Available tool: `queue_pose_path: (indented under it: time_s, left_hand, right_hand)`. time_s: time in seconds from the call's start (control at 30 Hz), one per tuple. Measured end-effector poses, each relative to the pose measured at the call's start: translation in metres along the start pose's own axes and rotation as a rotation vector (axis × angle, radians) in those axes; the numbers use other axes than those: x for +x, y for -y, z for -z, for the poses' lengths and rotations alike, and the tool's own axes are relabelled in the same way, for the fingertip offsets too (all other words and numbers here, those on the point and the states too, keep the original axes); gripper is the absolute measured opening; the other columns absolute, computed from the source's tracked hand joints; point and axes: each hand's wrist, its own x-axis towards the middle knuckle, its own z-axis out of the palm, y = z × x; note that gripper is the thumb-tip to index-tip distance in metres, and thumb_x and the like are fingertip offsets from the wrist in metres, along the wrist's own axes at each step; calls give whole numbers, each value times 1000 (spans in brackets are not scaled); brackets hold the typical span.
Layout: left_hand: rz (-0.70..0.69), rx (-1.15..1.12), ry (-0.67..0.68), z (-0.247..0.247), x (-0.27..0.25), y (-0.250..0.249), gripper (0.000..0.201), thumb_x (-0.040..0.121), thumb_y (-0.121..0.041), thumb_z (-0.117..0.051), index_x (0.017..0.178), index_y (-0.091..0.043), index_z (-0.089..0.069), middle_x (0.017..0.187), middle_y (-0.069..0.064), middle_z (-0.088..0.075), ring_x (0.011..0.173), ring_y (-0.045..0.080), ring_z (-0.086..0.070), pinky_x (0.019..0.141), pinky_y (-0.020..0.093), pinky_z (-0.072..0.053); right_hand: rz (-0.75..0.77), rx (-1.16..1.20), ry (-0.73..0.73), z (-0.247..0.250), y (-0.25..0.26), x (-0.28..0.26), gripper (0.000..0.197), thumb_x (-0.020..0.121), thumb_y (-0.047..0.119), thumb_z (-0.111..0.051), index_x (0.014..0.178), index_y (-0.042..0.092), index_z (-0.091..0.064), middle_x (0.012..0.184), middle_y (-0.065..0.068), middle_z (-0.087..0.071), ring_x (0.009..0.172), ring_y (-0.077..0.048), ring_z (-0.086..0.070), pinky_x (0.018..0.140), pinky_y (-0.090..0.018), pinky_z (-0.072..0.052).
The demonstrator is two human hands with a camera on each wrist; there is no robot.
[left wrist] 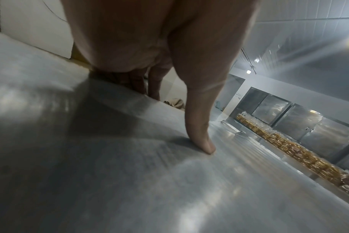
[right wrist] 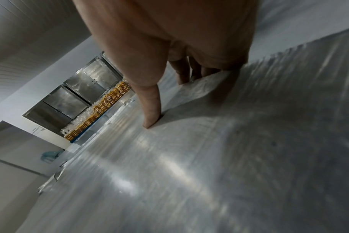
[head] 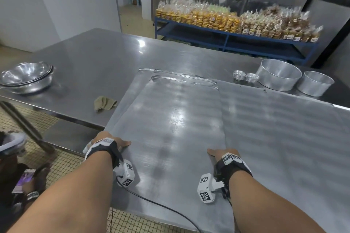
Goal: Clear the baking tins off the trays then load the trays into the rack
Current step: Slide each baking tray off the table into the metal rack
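A large flat metal tray (head: 170, 119) lies tilted on top of another tray (head: 141, 77) whose far left corner shows beneath it. My left hand (head: 111, 143) grips its left edge, thumb (left wrist: 199, 126) pressed on top and fingers (left wrist: 151, 82) curled under the rim. My right hand (head: 221, 154) grips the right edge the same way, thumb (right wrist: 151, 107) on the tray surface (right wrist: 189, 173). A further tray (head: 284, 128) lies at the right. Two round baking tins (head: 278, 74) (head: 315, 83) and small fluted tins (head: 245, 76) stand on the table beyond the trays.
Stacked steel bowls (head: 26, 76) sit at the steel table's left end, with a crumpled cloth (head: 105, 102) near the tray's left side. A blue shelf (head: 236, 38) of bagged biscuits stands behind the table. Another person with a phone (head: 24, 178) is at the lower left.
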Motion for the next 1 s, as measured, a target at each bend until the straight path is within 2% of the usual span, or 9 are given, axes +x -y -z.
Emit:
queue_pose_path:
  time_s: [0.07, 0.17, 0.3, 0.4, 0.53, 0.67, 0.8, 0.87, 1.0]
  left_hand:
    - [-15, 21, 13, 1, 9, -5, 102, 19, -65, -84, 103, -12, -63, 107, 11, -69, 102, 39, -63, 97, 49, -48]
    - [-17, 98, 12, 0, 25, -11, 118, 10, -72, -77, 111, -13, -63, 114, 12, -68, 106, 37, -62, 97, 50, -48]
    - [-45, 196, -16, 4, 28, -20, 106, 33, -73, -76, 120, -13, -61, 130, 14, -59, 123, 36, -51, 101, 48, -46]
    - [-39, 195, 2, 1, 40, -24, 112, 38, -74, -76, 130, -13, -56, 138, 16, -49, 129, 37, -42, 103, 49, -42]
    - [-36, 200, 16, 0, 56, -31, 112, 44, -71, -79, 134, -12, -50, 141, 17, -40, 130, 39, -38, 106, 51, -38]
    - [-63, 294, 61, -5, 78, -35, 110, 38, -79, -73, 126, -15, -56, 134, 16, -50, 124, 38, -43, 99, 49, -42]
    - [-120, 357, 94, -43, 150, -34, 120, 14, -95, -52, 105, -20, -69, 113, 10, -64, 104, 37, -57, 86, 47, -48]
    - [-144, 333, 105, -30, 140, -35, 107, 22, -91, -59, 102, -19, -68, 110, 9, -67, 102, 37, -60, 86, 47, -51]
    - [-141, 246, 148, 2, 102, -38, 88, 45, -74, -77, 107, -13, -62, 113, 12, -68, 104, 36, -63, 92, 42, -52]
  right_hand:
    - [-7, 12, -11, -9, 6, 5, 43, 74, 31, -78, 99, -2, -66, 97, -17, -72, 93, -31, -71, 85, -40, -58]
    - [-5, 13, -52, -23, 15, 15, 36, 68, 36, -81, 84, 5, -69, 87, -15, -72, 79, -32, -71, 81, -42, -60]
    - [-6, 24, -44, -37, 22, 22, 24, 78, 24, -78, 87, 10, -62, 93, -8, -65, 78, -25, -56, 70, -28, -49]
    - [-34, 43, -115, -48, 27, 21, 19, 70, 17, -77, 81, 3, -69, 76, -11, -68, 70, -27, -63, 61, -27, -47]
    - [-41, 42, -159, -62, 31, 30, 29, 57, 22, -80, 79, 3, -74, 77, -12, -74, 75, -29, -71, 73, -34, -60]
    - [-58, 55, -175, -74, 20, 57, 50, 41, 39, -77, 81, 9, -71, 78, -7, -73, 76, -30, -70, 80, -40, -59]
    - [-47, 97, -154, -74, 26, 43, 55, 58, 36, -81, 104, 9, -67, 104, -10, -73, 98, -33, -67, 91, -37, -54]
    - [-36, 152, -147, -79, 27, 42, 58, 68, 30, -82, 117, 5, -64, 115, -13, -70, 107, -34, -65, 95, -36, -52]
    - [-32, 175, -170, -86, 28, 43, 61, 72, 28, -81, 127, 10, -62, 123, -13, -68, 111, -34, -64, 97, -37, -52]
